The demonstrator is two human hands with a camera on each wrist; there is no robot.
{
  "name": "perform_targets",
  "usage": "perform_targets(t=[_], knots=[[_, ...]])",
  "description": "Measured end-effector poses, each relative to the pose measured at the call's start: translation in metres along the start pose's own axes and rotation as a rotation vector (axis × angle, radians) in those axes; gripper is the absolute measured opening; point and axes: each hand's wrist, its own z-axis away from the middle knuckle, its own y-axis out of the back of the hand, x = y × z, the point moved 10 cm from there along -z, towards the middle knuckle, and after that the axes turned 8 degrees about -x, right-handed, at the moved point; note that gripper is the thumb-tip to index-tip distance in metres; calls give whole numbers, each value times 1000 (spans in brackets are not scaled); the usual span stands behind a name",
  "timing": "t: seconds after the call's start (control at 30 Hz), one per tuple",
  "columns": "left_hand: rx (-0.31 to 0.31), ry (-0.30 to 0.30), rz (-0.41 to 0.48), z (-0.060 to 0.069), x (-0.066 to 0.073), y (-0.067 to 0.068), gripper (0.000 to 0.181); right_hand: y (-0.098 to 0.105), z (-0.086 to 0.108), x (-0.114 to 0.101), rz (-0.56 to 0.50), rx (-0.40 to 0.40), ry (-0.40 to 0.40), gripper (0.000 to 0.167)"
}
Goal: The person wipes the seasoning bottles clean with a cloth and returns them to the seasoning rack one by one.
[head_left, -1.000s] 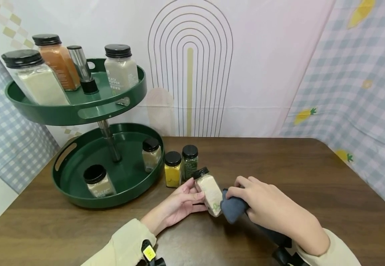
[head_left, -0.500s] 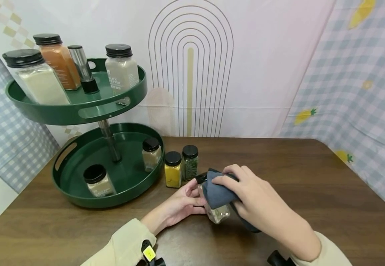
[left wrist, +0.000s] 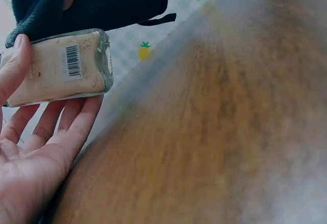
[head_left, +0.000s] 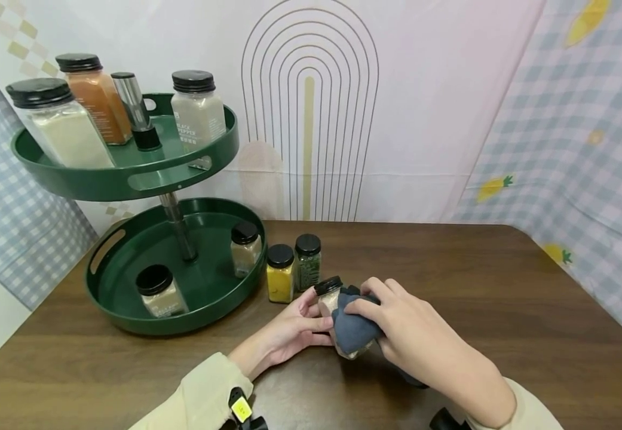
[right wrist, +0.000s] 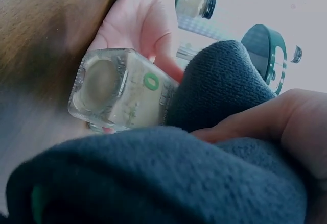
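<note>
A small glass spice jar (head_left: 328, 303) with a black lid and pale powder is tilted above the table, gripped between the thumb and fingers of my left hand (head_left: 289, 331). In the left wrist view a barcode shows on the jar (left wrist: 61, 71), whose base points away from the palm. My right hand (head_left: 407, 328) holds a bunched dark blue-grey cloth (head_left: 352, 327) against the jar, covering much of its side in the head view. The right wrist view shows the cloth (right wrist: 214, 81) touching the jar (right wrist: 140, 91) near its printed face.
A yellow spice jar (head_left: 280, 278) and a green herb jar (head_left: 308, 266) stand just behind my left hand. The two-tier green tray (head_left: 128, 322) is at left, with small jars below and larger jars, such as black pepper (head_left: 199, 116), on top.
My right hand has brought the cloth leftward onto the jar, moved up along it, then slightly down, uncovering the lid again. My left hand keeps its grip on the jar.
</note>
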Motion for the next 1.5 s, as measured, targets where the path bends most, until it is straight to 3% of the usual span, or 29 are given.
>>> perform_targets(t=[0.37, 0.6, 0.8, 0.9, 1.1, 1.3, 1.5], knots=[[31, -20, 39, 1, 2, 4, 65, -12, 4, 1, 19, -150, 12, 51], [18, -25, 37, 1, 2, 4, 66, -23, 7, 0, 52, -221, 35, 45], [7, -30, 25, 0, 2, 2, 64, -22, 15, 5, -2, -292, 57, 48], [-4, -32, -3, 0, 2, 1, 66, -8, 15, 8, -14, -240, 41, 54], [-8, -18, -59, -1, 0, 1, 76, 15, 4, 4, -1, 8, -1, 52], [-10, -13, -101, -1, -2, 1, 81, 3, -4, 3, -31, 31, 3, 53], [3, -14, -89, -1, -2, 2, 81, 1, -1, 2, -27, 33, 52, 52]])
